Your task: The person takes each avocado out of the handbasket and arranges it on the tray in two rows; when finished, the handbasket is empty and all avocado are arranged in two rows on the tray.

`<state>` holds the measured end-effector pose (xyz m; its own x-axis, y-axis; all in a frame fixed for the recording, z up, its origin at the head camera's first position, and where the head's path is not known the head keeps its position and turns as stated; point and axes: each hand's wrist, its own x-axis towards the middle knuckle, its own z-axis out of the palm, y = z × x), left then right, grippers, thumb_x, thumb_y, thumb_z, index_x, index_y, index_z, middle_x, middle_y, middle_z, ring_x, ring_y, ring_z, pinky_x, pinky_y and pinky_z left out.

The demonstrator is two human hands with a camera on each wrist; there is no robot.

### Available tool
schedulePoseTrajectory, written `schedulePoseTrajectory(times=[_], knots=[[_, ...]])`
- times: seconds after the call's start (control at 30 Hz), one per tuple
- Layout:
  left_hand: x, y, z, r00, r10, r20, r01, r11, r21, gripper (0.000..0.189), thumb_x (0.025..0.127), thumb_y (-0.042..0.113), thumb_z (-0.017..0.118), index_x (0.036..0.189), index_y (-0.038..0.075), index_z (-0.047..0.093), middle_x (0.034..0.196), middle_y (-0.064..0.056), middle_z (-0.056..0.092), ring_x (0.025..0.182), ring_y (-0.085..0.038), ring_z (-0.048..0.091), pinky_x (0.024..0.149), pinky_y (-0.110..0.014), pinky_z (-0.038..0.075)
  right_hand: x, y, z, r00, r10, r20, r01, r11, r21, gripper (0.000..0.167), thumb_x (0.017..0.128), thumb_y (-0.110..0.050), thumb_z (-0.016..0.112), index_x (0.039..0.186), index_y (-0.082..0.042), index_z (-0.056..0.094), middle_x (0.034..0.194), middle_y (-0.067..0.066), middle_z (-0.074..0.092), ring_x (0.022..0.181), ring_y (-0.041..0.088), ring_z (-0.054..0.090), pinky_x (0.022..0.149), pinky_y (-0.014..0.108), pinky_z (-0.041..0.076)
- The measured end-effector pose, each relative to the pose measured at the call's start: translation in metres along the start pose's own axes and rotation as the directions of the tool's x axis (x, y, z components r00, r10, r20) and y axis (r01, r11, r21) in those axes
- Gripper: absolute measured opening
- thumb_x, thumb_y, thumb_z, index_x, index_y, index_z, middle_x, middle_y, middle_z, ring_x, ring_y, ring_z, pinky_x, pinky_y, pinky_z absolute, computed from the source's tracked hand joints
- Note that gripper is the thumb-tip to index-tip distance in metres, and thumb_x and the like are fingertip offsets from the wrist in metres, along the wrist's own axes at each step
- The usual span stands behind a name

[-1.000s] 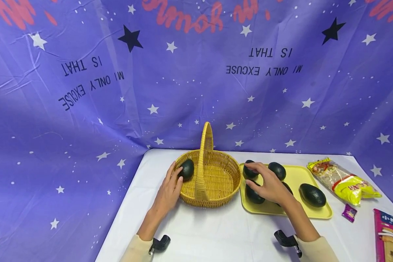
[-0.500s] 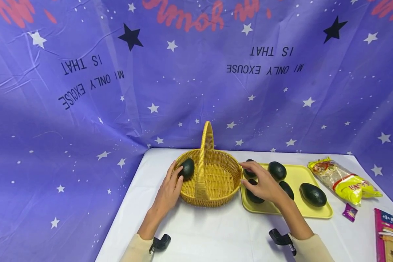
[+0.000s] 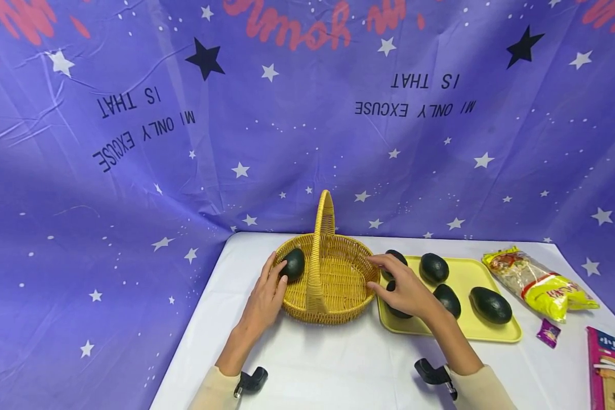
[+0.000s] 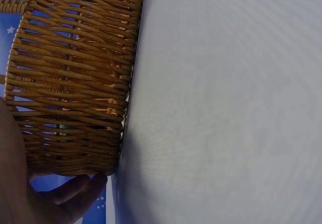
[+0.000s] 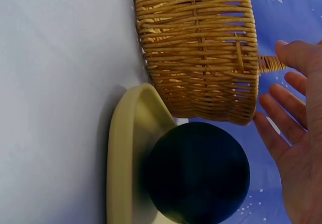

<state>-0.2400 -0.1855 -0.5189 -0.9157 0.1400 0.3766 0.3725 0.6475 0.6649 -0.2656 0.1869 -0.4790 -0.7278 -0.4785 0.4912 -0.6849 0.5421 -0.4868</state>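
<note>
A yellow wicker basket (image 3: 338, 279) with a tall handle stands on the table, one dark green avocado (image 3: 293, 265) in its left half. My left hand (image 3: 258, 302) grips the basket at its left rim, its thumb side next to the avocado; in the left wrist view, fingertips (image 4: 93, 186) press the outer wall. My right hand (image 3: 407, 290) hovers at the basket's right rim with nothing in it, fingers spread and extended in the right wrist view. Beneath it is a yellow tray (image 3: 466, 270) bearing several avocados (image 3: 490, 305), two of them partly hidden by that hand.
Right of the tray lie a yellow snack bag (image 3: 540, 285), a small purple wrapped sweet (image 3: 548, 333) and a pink packet (image 3: 612, 370) at the edge of view. A purple star-printed cloth (image 3: 307, 125) hangs behind the white table (image 3: 312, 364).
My right hand has moved left from above the tray's avocados to the basket's right rim. The left hand and the avocado in the basket have stayed put.
</note>
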Motion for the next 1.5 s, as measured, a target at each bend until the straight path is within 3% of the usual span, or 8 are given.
schedulePoseTrajectory(times=[0.6, 0.97, 1.27, 1.5], knots=[[-0.001, 0.0, 0.002, 1.0, -0.001, 0.003, 0.001, 1.0, -0.001, 0.053, 0.118, 0.04, 0.039, 0.161, 0.011, 0.049, 0.179, -0.008, 0.021, 0.157, -0.039, 0.038, 0.119, -0.063, 0.04, 0.006, -0.009, 0.01, 0.999, 0.024, 0.023, -0.024, 1.0, -0.002, 0.057, 0.098, -0.022, 0.082, 0.149, -0.008, 0.061, 0.144, 0.004, 0.065, 0.134, 0.026, 0.062, 0.11, 0.051, 0.051], [0.0, -0.001, 0.0, 1.0, -0.001, 0.001, 0.001, 1.0, 0.002, 0.053, 0.118, 0.04, 0.039, 0.161, 0.01, 0.049, 0.179, -0.008, 0.019, 0.157, -0.039, 0.037, 0.12, -0.062, 0.039, 0.013, -0.013, 0.017, 0.998, 0.033, 0.057, -0.034, 0.999, 0.011, 0.057, 0.1, -0.027, 0.08, 0.15, -0.01, 0.06, 0.149, 0.005, 0.062, 0.137, 0.026, 0.06, 0.109, 0.048, 0.054], [0.0, -0.001, -0.001, 1.0, -0.016, 0.012, 0.016, 1.0, -0.007, 0.056, 0.118, 0.042, 0.038, 0.164, 0.01, 0.045, 0.18, -0.003, 0.018, 0.158, -0.037, 0.035, 0.121, -0.061, 0.038, 0.02, -0.018, 0.023, 0.997, 0.017, 0.077, -0.022, 0.998, 0.062, 0.056, 0.101, -0.025, 0.079, 0.15, -0.007, 0.059, 0.149, 0.007, 0.061, 0.131, 0.029, 0.065, 0.107, 0.046, 0.055], [0.001, 0.0, 0.001, 1.0, -0.022, 0.014, 0.023, 1.0, -0.006, 0.057, 0.118, 0.04, 0.039, 0.164, 0.007, 0.042, 0.179, -0.009, 0.02, 0.158, -0.036, 0.035, 0.122, -0.06, 0.037, 0.026, -0.021, 0.031, 0.995, -0.007, 0.099, -0.001, 0.996, 0.088, 0.054, 0.102, -0.023, 0.078, 0.149, -0.005, 0.059, 0.145, 0.011, 0.062, 0.127, 0.032, 0.067, 0.106, 0.043, 0.056]])
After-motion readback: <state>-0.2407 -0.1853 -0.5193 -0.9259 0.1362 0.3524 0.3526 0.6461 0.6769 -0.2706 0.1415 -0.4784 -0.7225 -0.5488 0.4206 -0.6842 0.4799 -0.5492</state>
